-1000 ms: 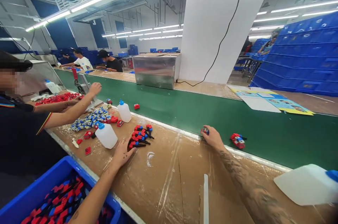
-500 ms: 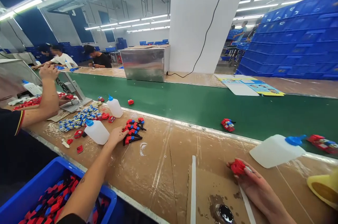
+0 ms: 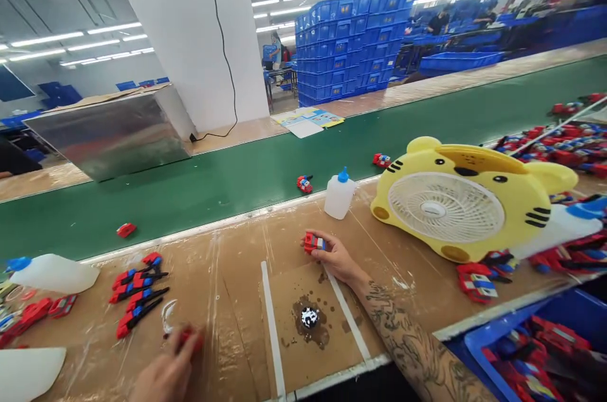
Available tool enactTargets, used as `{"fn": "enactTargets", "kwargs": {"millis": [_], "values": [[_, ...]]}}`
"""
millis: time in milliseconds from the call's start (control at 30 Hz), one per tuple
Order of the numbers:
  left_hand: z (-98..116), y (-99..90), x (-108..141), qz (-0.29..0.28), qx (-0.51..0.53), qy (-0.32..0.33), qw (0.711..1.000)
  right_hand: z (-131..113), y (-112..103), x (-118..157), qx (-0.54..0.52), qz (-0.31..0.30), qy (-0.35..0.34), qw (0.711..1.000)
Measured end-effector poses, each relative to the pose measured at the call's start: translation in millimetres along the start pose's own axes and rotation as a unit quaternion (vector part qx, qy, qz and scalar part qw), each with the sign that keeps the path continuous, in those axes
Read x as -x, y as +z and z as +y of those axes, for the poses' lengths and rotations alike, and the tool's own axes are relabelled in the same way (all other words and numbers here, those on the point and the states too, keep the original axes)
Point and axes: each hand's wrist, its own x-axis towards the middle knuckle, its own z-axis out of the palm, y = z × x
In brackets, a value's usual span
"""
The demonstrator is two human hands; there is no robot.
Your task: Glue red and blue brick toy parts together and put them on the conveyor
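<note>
My right hand (image 3: 339, 258) holds a small red toy piece (image 3: 313, 243) with white and blue parts between thumb and fingers, above the brown work surface. My left hand (image 3: 165, 367), blurred by motion, is at the lower left with its fingers round a red piece (image 3: 192, 340). Beyond it lies a group of red and blue pieces with black rods (image 3: 137, 291). Between two white strips (image 3: 272, 326) on the board is a small round black-and-white spot (image 3: 309, 317) with wet stains around it.
A yellow animal-faced fan (image 3: 434, 209) and a white bottle with blue cap (image 3: 339, 195) stand to the right. More bottles (image 3: 54, 272) lie left. A green belt (image 3: 227, 168) crosses behind, carrying several red pieces. A blue bin (image 3: 488, 364) of pieces is at lower right.
The view has swung to the right. My left hand has left the group of red and blue pieces, coming nearer with a red piece. My right hand still holds its piece, now turned.
</note>
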Motion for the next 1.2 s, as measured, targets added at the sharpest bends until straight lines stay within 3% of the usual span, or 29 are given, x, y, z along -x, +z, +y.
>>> {"fn": "enactTargets", "kwargs": {"millis": [67,133,300,400,533,600,767,1033,1133,1200], "values": [[22,14.5,7,0.012,-0.008,0.081,0.997,2,1,1,0.03,-0.013,0.0,0.999],[31,14.5,4,0.03,-0.018,0.151,0.988,3,2,1,0.064,-0.027,0.001,0.998],[38,-21.0,-10,0.012,-0.026,0.211,0.977,4,1,1,0.074,-0.017,0.009,0.997],[54,-43.9,-13,-0.01,0.023,0.162,0.987,6,-1,1,0.056,0.002,0.012,0.998],[69,-58.9,-23,-0.021,0.09,-0.097,0.991,6,-5,1,0.056,0.007,0.018,0.998],[71,-60.6,-30,-0.05,0.11,-0.162,0.979,6,-5,1,0.066,0.008,0.017,0.998],[82,-57.0,-39,-0.143,0.132,-0.091,0.977,3,-3,2,0.062,0.018,0.03,0.997],[103,-56.5,-34,-0.165,0.137,-0.061,0.975,1,-3,-2,-0.049,-0.011,0.052,0.997],[116,-65.3,-45,-0.169,0.227,-0.042,0.958,2,-5,-2,-0.04,-0.029,0.051,0.997],[135,-70.7,-54,-0.161,0.304,0.006,0.939,4,-6,-2,-0.012,-0.038,0.042,0.998]]}}
